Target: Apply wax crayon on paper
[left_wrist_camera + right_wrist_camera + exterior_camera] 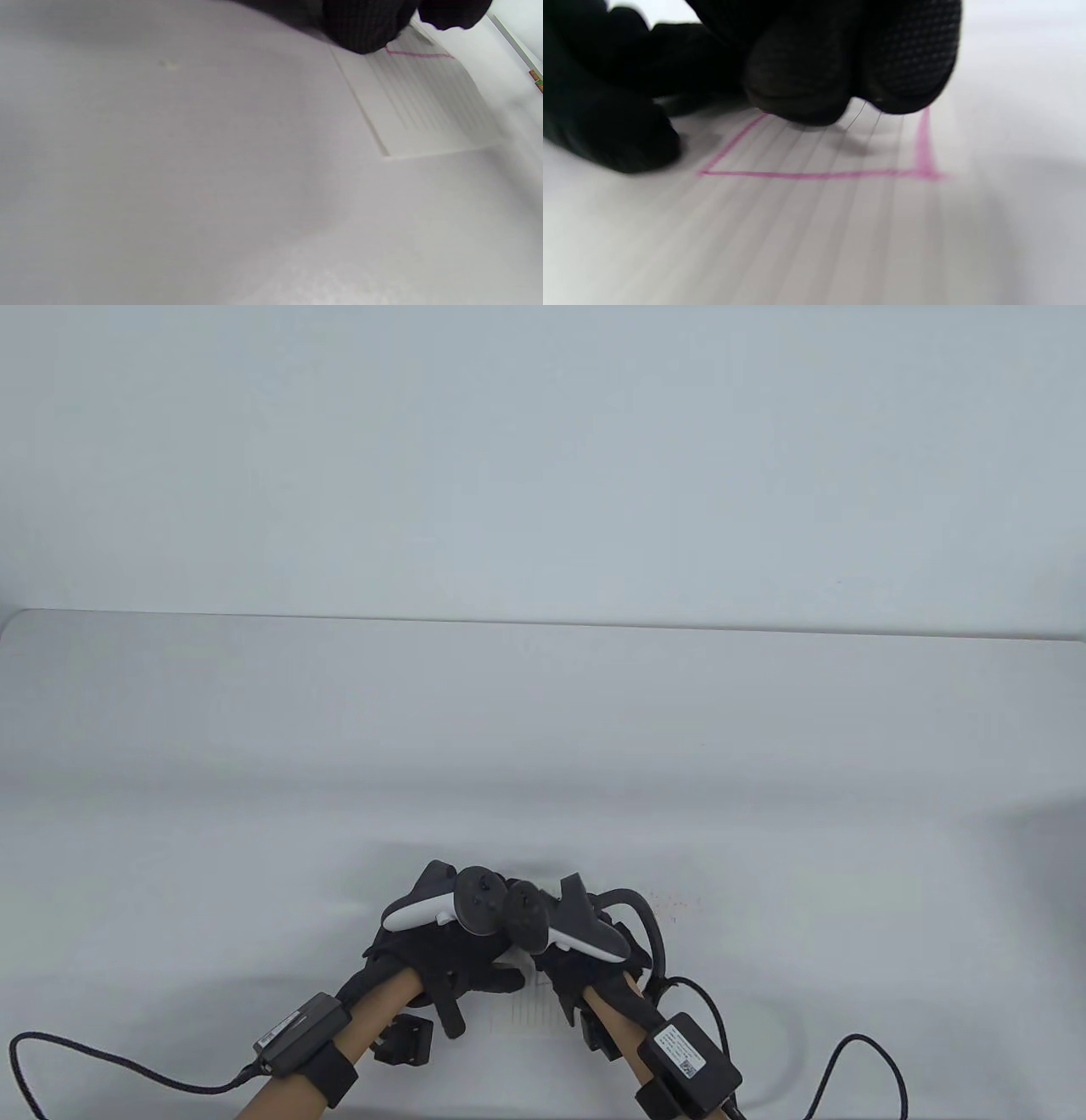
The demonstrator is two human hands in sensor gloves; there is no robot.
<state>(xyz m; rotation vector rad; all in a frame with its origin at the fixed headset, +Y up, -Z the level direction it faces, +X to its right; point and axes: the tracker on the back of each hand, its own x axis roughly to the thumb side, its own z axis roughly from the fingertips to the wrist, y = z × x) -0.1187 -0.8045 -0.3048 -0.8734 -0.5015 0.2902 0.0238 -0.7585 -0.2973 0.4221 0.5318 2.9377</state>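
Observation:
A lined sheet of paper [533, 1011] lies on the white table near the front edge, mostly under both hands. In the right wrist view the paper [814, 228] bears pink crayon lines [814, 174] that form three sides of a box. My right hand [579, 952] has its gloved fingers [848, 63] bunched, with the tips down on the paper at the top of the box. The crayon itself is hidden. My left hand [454, 937] rests on the paper's left part; its fingers [606, 127] lie flat beside the box. The left wrist view shows the paper [424, 106] and one pink line [418, 54].
The white table [543, 746] ends at a back edge against a pale wall. Brown specks [672, 906] lie just right of my right hand. Cables [127, 1073] trail from both wrists along the front edge. A small coloured object [535, 79] sits at the left wrist view's right border.

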